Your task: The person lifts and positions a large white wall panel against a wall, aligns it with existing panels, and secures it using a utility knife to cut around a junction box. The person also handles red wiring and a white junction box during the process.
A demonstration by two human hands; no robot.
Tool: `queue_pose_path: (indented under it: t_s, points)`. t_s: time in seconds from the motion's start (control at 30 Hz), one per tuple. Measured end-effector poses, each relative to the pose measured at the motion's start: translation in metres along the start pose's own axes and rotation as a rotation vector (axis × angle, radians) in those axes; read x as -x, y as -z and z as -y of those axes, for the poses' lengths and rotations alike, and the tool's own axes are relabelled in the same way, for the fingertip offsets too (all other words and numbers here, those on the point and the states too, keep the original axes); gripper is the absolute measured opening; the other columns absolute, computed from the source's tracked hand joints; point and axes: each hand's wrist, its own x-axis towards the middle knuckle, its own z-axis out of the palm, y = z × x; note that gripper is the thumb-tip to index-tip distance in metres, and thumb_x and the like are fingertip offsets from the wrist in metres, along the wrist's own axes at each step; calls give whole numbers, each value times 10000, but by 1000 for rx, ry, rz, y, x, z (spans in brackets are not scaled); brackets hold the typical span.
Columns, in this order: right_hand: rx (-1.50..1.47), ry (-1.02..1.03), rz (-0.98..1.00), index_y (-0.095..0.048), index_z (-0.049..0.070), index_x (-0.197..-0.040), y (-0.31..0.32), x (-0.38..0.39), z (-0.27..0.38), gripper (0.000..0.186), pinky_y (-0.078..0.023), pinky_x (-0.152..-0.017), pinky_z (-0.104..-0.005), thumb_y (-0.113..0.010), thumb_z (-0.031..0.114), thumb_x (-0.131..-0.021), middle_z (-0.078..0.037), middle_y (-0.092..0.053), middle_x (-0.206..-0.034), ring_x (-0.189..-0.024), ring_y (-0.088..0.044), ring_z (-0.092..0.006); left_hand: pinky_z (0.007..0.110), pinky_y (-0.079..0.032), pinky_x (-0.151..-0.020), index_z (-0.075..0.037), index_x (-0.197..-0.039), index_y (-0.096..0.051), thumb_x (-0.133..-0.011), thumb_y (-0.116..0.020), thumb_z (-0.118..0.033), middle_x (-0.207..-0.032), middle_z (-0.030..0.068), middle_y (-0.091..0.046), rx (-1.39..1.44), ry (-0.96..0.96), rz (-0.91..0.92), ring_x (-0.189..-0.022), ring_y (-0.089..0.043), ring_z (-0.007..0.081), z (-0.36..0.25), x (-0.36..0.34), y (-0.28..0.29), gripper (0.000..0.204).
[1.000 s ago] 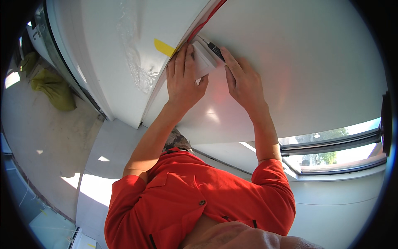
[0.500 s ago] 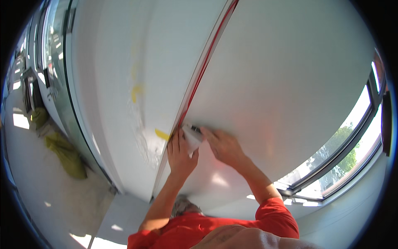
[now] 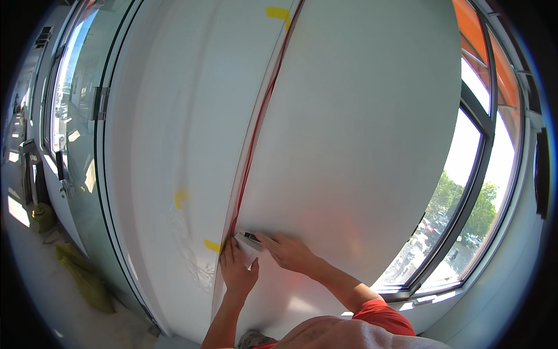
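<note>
A thin red strip (image 3: 249, 166) runs down the long edge of a pale panel, beside a narrow grey band. At its lower end my left hand (image 3: 239, 272) has its fingers laid along the panel edge and its thumb apart, with a white flat piece (image 3: 248, 245) between them. My right hand (image 3: 289, 252) is closed at the fingertips on a small black-and-silver tool (image 3: 251, 237), which touches or lies just over the white piece. Its exact kind is too small to make out. A yellow tape tab (image 3: 212, 245) sticks to the panel just left of my left fingers.
More yellow tape (image 3: 278, 12) holds clear film farther up, and crumpled film (image 3: 200, 270) hangs on the left panel. A glass door (image 3: 87, 151) stands left, with an olive bag (image 3: 86, 279) on the floor beyond. A dark-framed window (image 3: 450, 232) is at right.
The view has tilted upward, showing more of the panel and window, so my hands appear lower. Both hands keep nearly the same grip at the strip's lower end.
</note>
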Motion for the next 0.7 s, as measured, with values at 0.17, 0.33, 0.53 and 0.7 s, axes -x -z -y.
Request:
queue_pose_path:
  t_s: [0.17, 0.33, 0.53, 0.7]
  points:
    - [14, 18, -21, -576, 102, -1553, -3, -7, 6, 593, -585, -688, -417, -668, 54, -969, -116, -674, -987, -824, -688, -306, 586, -453, -1136, 60, -1592, -372, -753, -894, -155, -1580, 298, -478, -30, -16, -23, -1360, -532, 509, 10, 1, 3, 1011]
    - [47, 33, -60, -604, 107, -1521, -2, -9, -3, 572, -591, -687, -434, -657, 24, -957, -117, -668, -994, -817, -685, -321, 584, -457, -1145, 61, -1593, -391, -756, -888, -141, -1566, 296, -497, 20, -8, -32, -1368, -541, 503, 7, -6, -1, 994]
    - [52, -23, -53, -643, 122, -1491, -13, 0, -7, 477, -567, -611, -414, -690, 79, -1019, -108, -644, -897, -701, -661, -280, 545, -485, -1138, 91, -1528, -439, -747, -906, -154, -1588, 292, -492, 14, -23, -2, -1354, -560, 481, 9, 3, -9, 942]
    - [42, -13, -29, -643, 138, -1499, -17, -5, -5, 487, -574, -622, -409, -692, 82, -1018, -101, -658, -911, -699, -662, -274, 532, -512, -1105, 101, -1522, -444, -735, -911, -156, -1588, 299, -495, 0, -45, -42, -1311, -586, 477, 14, 1, -4, 950]
